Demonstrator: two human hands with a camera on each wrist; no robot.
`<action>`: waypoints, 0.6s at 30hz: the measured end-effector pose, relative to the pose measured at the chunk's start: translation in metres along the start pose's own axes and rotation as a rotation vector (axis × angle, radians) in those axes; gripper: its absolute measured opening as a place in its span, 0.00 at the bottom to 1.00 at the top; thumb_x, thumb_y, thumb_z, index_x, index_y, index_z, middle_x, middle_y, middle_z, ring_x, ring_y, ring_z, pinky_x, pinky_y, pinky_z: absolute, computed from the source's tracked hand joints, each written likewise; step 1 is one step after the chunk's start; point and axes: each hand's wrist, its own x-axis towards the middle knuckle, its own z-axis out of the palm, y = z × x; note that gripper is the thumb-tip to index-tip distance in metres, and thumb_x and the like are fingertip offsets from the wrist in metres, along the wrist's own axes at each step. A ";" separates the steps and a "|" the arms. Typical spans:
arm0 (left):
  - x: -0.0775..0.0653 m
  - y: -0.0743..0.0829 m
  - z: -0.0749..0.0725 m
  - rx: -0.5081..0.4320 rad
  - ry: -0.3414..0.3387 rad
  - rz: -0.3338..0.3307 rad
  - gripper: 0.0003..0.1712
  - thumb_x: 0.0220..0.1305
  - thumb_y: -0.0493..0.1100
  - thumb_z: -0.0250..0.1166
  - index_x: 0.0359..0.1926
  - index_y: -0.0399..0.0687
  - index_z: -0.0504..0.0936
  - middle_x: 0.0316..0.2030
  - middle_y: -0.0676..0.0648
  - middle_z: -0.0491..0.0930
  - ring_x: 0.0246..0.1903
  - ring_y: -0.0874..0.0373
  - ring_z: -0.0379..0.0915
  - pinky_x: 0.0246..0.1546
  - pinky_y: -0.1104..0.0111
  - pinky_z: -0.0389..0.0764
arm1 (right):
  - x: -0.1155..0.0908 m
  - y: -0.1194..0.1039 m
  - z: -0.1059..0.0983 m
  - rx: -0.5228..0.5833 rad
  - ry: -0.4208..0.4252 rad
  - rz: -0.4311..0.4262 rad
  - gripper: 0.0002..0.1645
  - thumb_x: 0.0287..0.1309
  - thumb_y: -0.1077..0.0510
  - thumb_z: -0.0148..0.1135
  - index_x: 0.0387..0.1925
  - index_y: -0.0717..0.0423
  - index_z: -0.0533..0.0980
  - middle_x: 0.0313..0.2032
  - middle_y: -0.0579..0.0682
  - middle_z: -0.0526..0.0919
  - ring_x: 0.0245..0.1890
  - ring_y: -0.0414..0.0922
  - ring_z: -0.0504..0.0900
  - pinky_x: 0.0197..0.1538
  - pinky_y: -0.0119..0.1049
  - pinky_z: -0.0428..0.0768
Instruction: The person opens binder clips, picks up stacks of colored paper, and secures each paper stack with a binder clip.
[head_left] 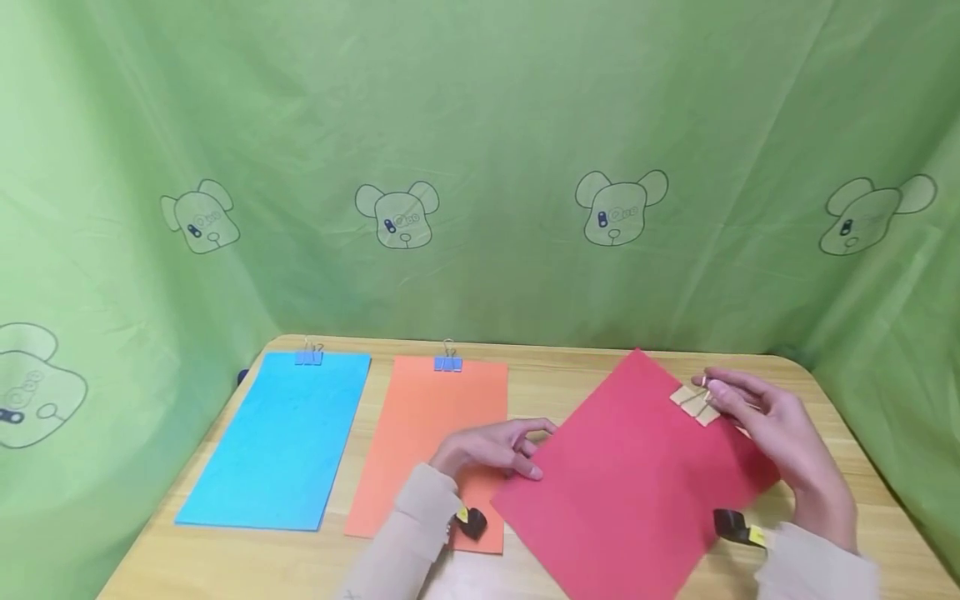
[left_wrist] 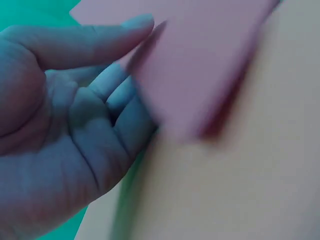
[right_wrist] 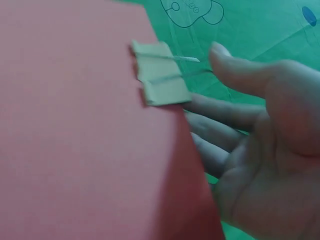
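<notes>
A red sheet (head_left: 615, 475) is tilted at an angle over the right half of the table. My left hand (head_left: 495, 450) pinches its left edge, thumb on the upper face; in the left wrist view the fingers (left_wrist: 132, 112) lie behind the sheet. A yellow binder clip (head_left: 697, 404) sits on the sheet's upper right edge. My right hand (head_left: 780, 442) is at this clip. In the right wrist view the thumb (right_wrist: 235, 72) meets the end of its wire handle, while the fingers reach behind clip and sheet, their tips hidden.
A blue sheet (head_left: 277, 442) with a blue clip (head_left: 308, 357) lies at the left. Beside it is an orange sheet (head_left: 427, 417) with another blue clip (head_left: 447, 364), partly under my left forearm. Green curtain (head_left: 480, 125) surrounds the wooden table (head_left: 570, 379).
</notes>
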 end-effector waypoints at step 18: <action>0.030 0.005 0.047 -0.132 0.292 -0.009 0.20 0.72 0.25 0.56 0.57 0.51 0.74 0.29 0.49 0.81 0.25 0.60 0.76 0.22 0.72 0.73 | 0.011 0.001 0.026 -0.164 -0.105 -0.074 0.33 0.75 0.47 0.58 0.71 0.64 0.68 0.65 0.67 0.74 0.51 0.18 0.73 0.49 0.13 0.68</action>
